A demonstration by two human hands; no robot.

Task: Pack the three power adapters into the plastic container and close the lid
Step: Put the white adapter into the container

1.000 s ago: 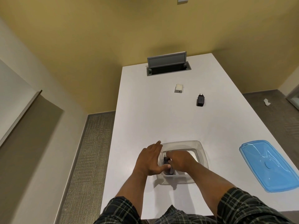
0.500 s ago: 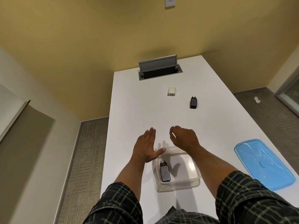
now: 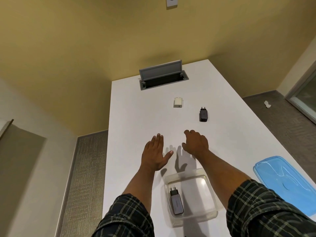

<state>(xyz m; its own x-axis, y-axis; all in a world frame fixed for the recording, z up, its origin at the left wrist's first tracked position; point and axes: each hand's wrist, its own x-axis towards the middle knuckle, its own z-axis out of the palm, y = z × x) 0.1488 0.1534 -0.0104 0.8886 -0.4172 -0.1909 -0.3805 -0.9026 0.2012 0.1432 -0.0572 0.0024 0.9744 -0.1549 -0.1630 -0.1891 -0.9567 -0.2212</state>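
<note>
A clear plastic container (image 3: 210, 199) sits near the table's front edge. Inside it, against the left wall, lies a grey adapter with black prongs (image 3: 176, 200). A white adapter (image 3: 178, 102) and a black adapter (image 3: 203, 114) lie farther out on the white table (image 3: 136, 117). My left hand (image 3: 156, 153) hovers flat with its fingers apart, beyond the container. My right hand (image 3: 196, 144) hovers beside it, fingers loosely curled, holding nothing. Both hands are short of the two far adapters. The blue lid (image 3: 287, 182) lies flat at the right.
A grey cable hatch (image 3: 161, 75) stands open at the table's far end. The table's left edge drops to a carpeted floor (image 3: 85, 168). A yellow wall rises behind, and a scrap of white paper (image 3: 267, 104) lies on the floor at the right.
Both hands have left the container and moved forward over the table. The grey adapter that they held stays inside the container. The camera has tilted up.
</note>
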